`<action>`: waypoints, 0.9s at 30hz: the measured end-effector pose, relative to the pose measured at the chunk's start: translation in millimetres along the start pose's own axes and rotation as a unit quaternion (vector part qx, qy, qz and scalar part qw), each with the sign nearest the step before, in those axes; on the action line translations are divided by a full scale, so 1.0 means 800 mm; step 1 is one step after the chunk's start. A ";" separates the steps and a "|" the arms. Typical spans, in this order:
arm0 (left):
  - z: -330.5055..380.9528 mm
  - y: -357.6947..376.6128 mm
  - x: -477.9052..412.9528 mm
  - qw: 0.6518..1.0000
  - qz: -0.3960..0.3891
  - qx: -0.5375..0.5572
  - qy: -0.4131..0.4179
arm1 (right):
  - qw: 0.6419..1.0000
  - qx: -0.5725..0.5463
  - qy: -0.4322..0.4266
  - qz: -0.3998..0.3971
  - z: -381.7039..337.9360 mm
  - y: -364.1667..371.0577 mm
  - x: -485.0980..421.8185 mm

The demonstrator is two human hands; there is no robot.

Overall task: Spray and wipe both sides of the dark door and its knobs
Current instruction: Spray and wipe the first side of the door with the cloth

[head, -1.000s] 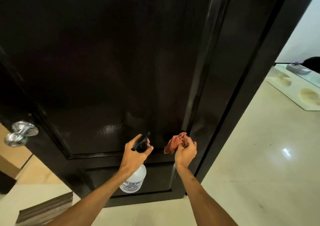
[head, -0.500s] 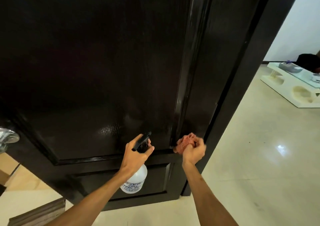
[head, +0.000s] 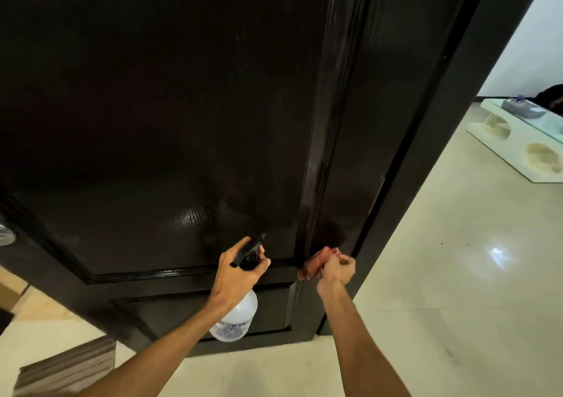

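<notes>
The dark door (head: 170,116) fills most of the view, glossy with raised panel mouldings. My left hand (head: 236,276) grips the black trigger head of a white spray bottle (head: 236,317), which hangs in front of the lower panel. My right hand (head: 336,270) holds a bunched red cloth (head: 316,259) against the door's right stile, low down near the hinge edge. A wet smear shows just above the cloth. A sliver of the silver knob (head: 4,238) is at the far left edge; the rest of it is out of frame.
The dark door frame (head: 451,116) runs up the right. Beyond it lies a glossy cream tiled floor (head: 457,274) and a low white table (head: 518,149) with items on it. A stack of brown boards (head: 67,369) lies at bottom left.
The view has shifted right, so the knob has slid nearly out of frame. My right hand has carried the cloth rightward from the panel edge onto the stile. The left hand has kept its grip.
</notes>
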State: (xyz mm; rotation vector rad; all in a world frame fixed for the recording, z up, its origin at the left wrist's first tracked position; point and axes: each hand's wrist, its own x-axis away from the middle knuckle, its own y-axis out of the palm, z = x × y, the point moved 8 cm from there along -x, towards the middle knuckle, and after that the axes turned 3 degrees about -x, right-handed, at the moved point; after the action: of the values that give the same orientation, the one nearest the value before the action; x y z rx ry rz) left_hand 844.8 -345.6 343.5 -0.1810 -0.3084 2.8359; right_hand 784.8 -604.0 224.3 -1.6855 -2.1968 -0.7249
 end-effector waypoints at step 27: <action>-0.091 -0.310 0.080 0.938 0.337 0.020 -0.085 | 0.408 0.219 -0.793 -0.396 -0.036 0.246 0.436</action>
State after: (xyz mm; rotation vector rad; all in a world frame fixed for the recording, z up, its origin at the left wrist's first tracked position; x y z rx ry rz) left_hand 860.6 -80.3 323.3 -0.0308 -0.2583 3.5475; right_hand 872.6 -296.7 466.9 -0.5204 -3.4915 2.3285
